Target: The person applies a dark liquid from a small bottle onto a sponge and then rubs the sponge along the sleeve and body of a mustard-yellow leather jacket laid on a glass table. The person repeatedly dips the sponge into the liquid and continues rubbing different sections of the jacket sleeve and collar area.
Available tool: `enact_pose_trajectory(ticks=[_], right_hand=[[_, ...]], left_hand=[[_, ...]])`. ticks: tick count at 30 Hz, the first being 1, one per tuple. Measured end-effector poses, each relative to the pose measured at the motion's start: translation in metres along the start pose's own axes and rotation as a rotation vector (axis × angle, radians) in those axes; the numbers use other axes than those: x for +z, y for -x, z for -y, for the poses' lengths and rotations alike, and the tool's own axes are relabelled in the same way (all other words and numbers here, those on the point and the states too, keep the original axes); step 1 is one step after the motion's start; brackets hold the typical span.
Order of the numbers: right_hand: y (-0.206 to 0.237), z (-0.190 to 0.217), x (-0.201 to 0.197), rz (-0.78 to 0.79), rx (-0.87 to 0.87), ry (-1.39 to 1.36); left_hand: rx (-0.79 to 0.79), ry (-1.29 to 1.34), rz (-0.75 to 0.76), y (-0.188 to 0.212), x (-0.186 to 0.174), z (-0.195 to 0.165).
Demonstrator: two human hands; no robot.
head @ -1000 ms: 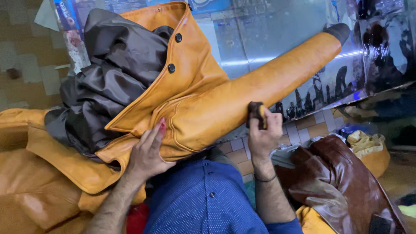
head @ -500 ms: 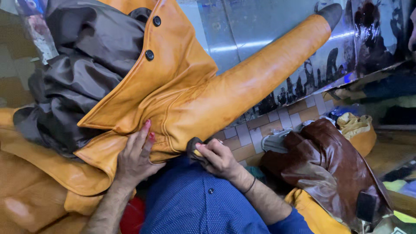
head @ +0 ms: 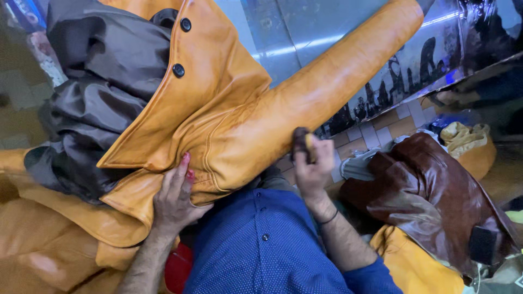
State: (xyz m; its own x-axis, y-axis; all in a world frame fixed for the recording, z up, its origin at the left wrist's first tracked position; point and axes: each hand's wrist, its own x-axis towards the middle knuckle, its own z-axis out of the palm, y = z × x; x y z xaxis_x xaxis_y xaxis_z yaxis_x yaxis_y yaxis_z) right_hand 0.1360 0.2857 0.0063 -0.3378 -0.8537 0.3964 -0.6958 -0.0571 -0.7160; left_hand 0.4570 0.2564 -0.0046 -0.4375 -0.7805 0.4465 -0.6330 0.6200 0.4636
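Jacket sleeve (head: 348, 81) cuff cut off; right hand (head: 313, 163) blurred.

Above the left grip (head: 174, 198), the tan jacket (head: 245, 125) looks like smooth, faintly glossy leather; its lining (head: 103, 92) is shiny grey cloth.

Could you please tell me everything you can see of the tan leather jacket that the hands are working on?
The tan leather jacket looks like smooth leather, unevenly shaded. It lies opened out, showing a grey-brown shiny lining, a wide lapel and two dark buttons. One sleeve stretches up to the right. The left hand presses its lower front; the right hand holds a small dark pad at the sleeve's underside.
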Motion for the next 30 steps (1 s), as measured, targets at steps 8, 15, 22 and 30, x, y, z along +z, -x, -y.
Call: enact_pose_trajectory(ticks=[8,15,22,30], right_hand=[[-0.047,0.023,-0.003,-0.061,0.046,0.039],[-0.085,0.014,-0.003,0.248,-0.214,-0.047],[-0.124,-0.008,0.003,0.393,-0.402,-0.053],[-0.118,0.013,0.008,0.522,-0.409,-0.141]], left_hand=[[0.071,-0.034,-0.045,0.005,0.007,0.004],[0.096,-0.048,-0.079,0.012,0.019,0.011],[0.121,-0.059,-0.088,0.020,0.027,0.018],[0.120,-0.078,-0.087,0.023,0.030,0.023]])
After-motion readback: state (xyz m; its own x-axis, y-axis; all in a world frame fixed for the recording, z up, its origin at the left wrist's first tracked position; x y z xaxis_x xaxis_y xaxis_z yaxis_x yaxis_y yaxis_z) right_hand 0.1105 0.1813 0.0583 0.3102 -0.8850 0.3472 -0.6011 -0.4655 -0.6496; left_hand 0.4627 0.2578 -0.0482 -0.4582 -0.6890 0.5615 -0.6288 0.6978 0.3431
